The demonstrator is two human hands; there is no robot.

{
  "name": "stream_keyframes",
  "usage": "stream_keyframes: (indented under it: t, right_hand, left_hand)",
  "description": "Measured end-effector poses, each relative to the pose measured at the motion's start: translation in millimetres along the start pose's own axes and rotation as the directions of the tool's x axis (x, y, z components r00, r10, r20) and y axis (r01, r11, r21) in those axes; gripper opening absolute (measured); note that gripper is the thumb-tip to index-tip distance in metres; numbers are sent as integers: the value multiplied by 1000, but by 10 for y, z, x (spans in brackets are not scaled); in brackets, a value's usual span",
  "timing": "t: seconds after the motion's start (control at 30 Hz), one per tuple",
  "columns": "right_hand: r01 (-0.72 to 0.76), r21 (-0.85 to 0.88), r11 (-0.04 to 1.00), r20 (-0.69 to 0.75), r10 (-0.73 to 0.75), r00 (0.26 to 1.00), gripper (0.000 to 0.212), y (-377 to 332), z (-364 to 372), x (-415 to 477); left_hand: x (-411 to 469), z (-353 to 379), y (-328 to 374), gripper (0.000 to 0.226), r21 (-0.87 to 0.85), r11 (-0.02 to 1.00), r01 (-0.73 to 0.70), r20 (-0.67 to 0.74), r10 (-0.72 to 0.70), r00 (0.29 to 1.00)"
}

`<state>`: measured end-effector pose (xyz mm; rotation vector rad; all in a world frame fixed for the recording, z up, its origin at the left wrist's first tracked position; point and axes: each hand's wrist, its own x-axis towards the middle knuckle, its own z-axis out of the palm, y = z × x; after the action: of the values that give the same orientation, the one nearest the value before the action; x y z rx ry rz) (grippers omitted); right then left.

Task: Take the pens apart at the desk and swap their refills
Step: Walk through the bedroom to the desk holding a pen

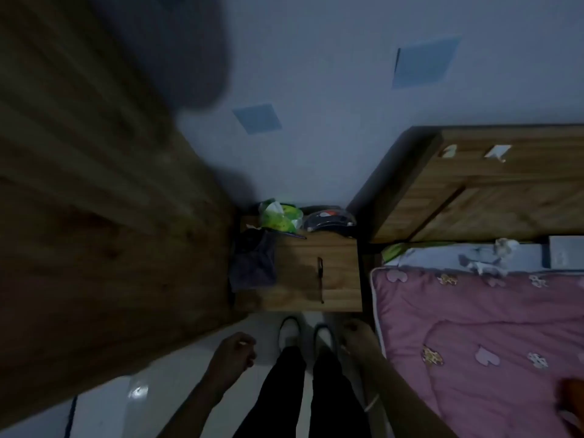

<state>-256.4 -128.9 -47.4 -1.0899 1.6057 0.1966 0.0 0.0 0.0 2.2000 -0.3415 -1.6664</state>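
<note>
- The whole view is dim and smeared, so small details are hard to read.
- Two legs in dark trousers point(303, 393) run up from the bottom edge to a pair of pale shoes point(289, 331) on a light, shiny floor point(132, 403).
- The left hand point(234, 350) hangs beside the left leg with its fingers curled in. A pale sliver shows at the fingertips, but I cannot tell whether it is pinching something.
- The right hand point(355, 330) hangs by the right leg, close to the bed edge. It looks bunched, yet it is too blurred to tell whether it holds anything. A pale band point(371, 403) circles that forearm.
- An orange shape point(570, 395) is cut off at the lower right corner and cannot be identified.
- A pink quilt point(474, 327) with small printed figures covers the bed on the right.
- Just beyond the shoes stands a small wooden table point(341, 279), squeezed between the bed and a tall wooden cabinet point(94, 232) on the left, which is heavily blurred.
- One dark pen point(320, 278) lies on the table, well apart from both hands. No second pen can be made out.
- A dark cloth point(252, 263) covers the table's left part.
- At the table's far edge sit a green packet point(279, 216) and a clear-lidded dark container point(328, 219).
- A wooden headboard point(489, 191) rises behind the bed.
- The pale wall point(316, 90) carries two blue squares point(257, 118).
</note>
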Motion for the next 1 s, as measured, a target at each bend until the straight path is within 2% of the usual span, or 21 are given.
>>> stream_keyframes:
  t: [0.1, 0.17, 0.37, 0.47, 0.53, 0.63, 0.73, 0.83, 0.93, 1.0]
  right_hand:
    - [-63, 61, 996, -4, 63, 998, 4, -71, 30, 432]
    - [-55, 55, 997, -13, 56, 998, 6, -147, 70, 725]
    - [0, -90, 996, -69, -6, 998, 25, -249, 266, 1559]
    - [37, -193, 981, -29, -43, 999, 34, -260, 381, 1829]
    - [43, -211, 977, -33, -51, 998, 32, -272, 460, 1961]
    - [118, -187, 975, -54, -130, 990, 23, -337, 563, 2107]
    - [92, -81, 992, -109, -100, 989, 37, -375, 620, 2196]
    - [69, -178, 982, -159, -98, 982, 45, -377, 603, 2218]
    - [127, -111, 986, -27, -131, 991, 56, -378, 524, 2149]
    - [187, -146, 971, 54, -181, 982, 53, -359, 430, 2045]
  left_hand:
    - [322, 154, 68, 17, -23, 1000, 0, 2, 0, 1000]
    - [496, 265, 84, 16, -31, 999, 13, -1, -13, 1000]
    - [1039, 473, 20, 17, -71, 994, 78, -10, -79, 997]
    - [1195, 538, -13, 18, -136, 988, 68, -52, -75, 996]
    - [1264, 572, -20, 19, -162, 985, 66, -72, -78, 994]
    - [1346, 614, -29, 19, -139, 988, 64, -60, -73, 996]
    - [1415, 639, -34, 20, -64, 998, 29, -74, -33, 997]
    - [1433, 684, -5, 21, -19, 1000, 12, -94, -13, 995]
    - [1379, 721, 47, 21, 22, 1000, -7, -80, 9, 997]
    - [1295, 741, 98, 21, 48, 999, -23, -70, 26, 997]
